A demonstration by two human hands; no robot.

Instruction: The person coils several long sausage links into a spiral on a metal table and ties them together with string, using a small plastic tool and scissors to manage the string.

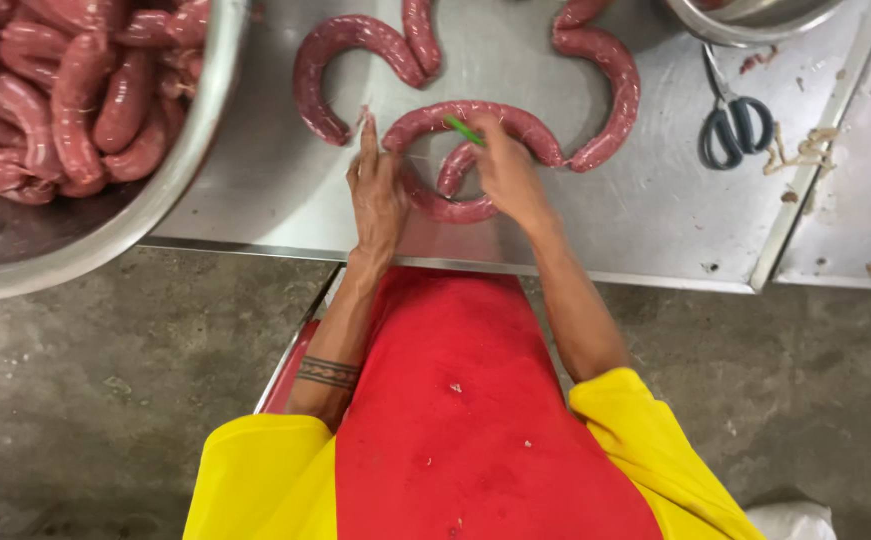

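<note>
Curved sausage (475, 118) lies on the steel table (655, 220) just in front of me, arched like a horseshoe, long axis left-right, both ends pointing near, toward me. My left hand (377, 190) lies flat, fingers open, pinning the left end so it stays put. My right hand (505, 172) pinches a small green tool (463, 130) against the casing, thin string between hands. More sausages far, bowl of sausages (210, 110) left, scissors (735, 125) right.
</note>
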